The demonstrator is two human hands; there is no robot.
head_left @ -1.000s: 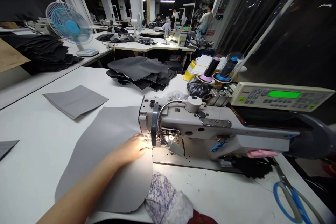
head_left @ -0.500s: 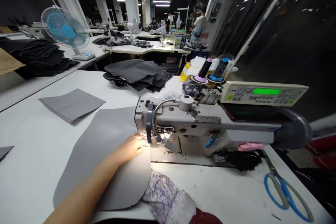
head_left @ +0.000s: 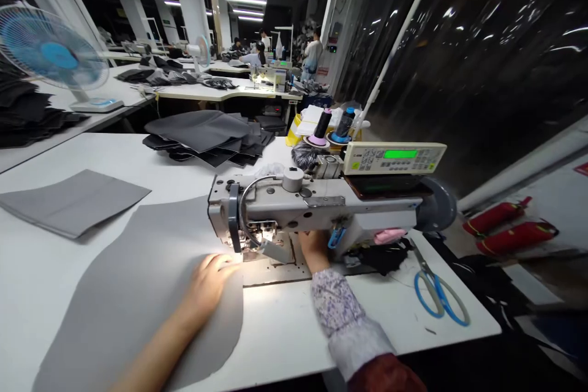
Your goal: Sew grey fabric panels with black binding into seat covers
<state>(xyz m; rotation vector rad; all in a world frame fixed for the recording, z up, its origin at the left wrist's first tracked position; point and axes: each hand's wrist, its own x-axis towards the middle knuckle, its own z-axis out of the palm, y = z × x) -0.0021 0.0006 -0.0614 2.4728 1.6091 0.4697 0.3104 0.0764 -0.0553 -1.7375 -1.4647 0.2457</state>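
Observation:
My left hand (head_left: 209, 285) lies flat on a large curved grey fabric panel (head_left: 133, 275), just in front of the lit needle area (head_left: 261, 236) of an industrial sewing machine (head_left: 294, 202). The panel's edge runs under the presser foot region, and the machine hides that part. My right hand (head_left: 312, 251), in a floral sleeve, rests on the machine bed to the right of the needle. Its fingers are hidden under the machine arm. Near it lies a dark fabric scrap (head_left: 381, 257).
Blue-handled scissors (head_left: 436, 297) lie on the white table (head_left: 285, 318) at right. A folded grey piece (head_left: 68, 202) and a stack of dark panels (head_left: 202, 135) sit behind. Thread cones (head_left: 333, 125) and a control panel (head_left: 394, 158) stand beyond the machine. Co-workers sit farther back.
My right hand has come forward from the table's near edge onto the machine bed. My view has turned right, so the machine sits further left. My left hand stays on the panel.

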